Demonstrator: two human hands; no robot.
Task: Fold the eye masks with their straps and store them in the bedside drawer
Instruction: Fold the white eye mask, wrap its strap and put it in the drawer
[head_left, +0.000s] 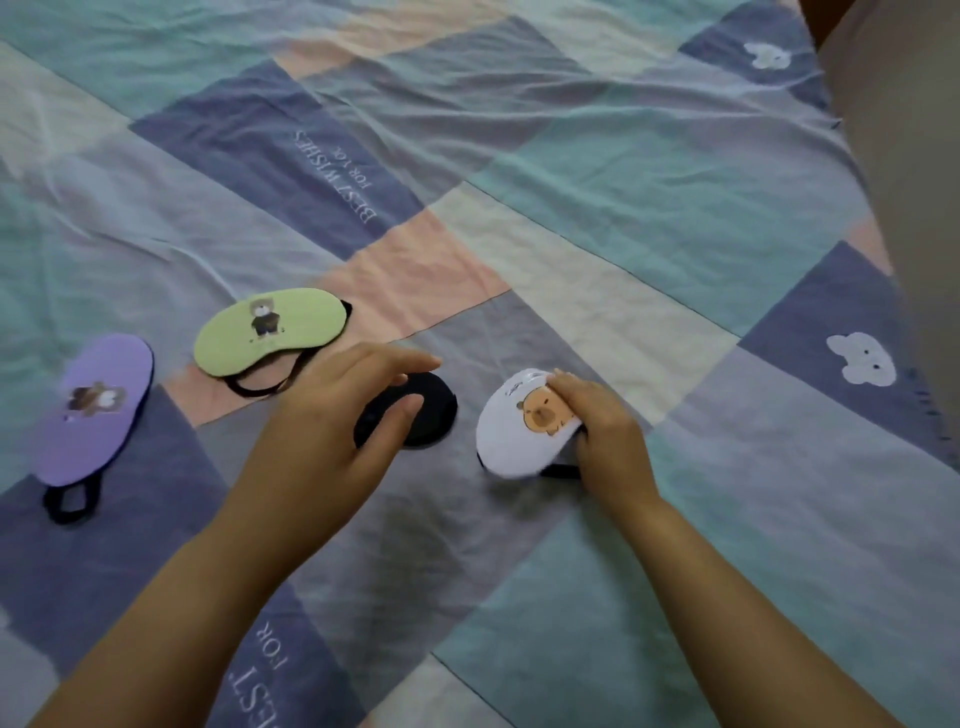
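Several eye masks lie on a patchwork bedsheet (571, 218). A purple mask (98, 415) with a dark strap rests flat at the left. Beside it a green mask (270, 330) with a bear print lies flat, its strap showing below. A black folded mask (426, 410) sits in the middle, partly under my left hand (353, 410), whose fingers are apart and hover over it. My right hand (597, 431) pinches a white mask (524, 426) with an orange animal print, folded over, its black strap poking out beneath.
The bed's right edge runs down the frame's right side, next to a beige surface (904, 182). The sheet is wrinkled, with printed text and white bear patches.
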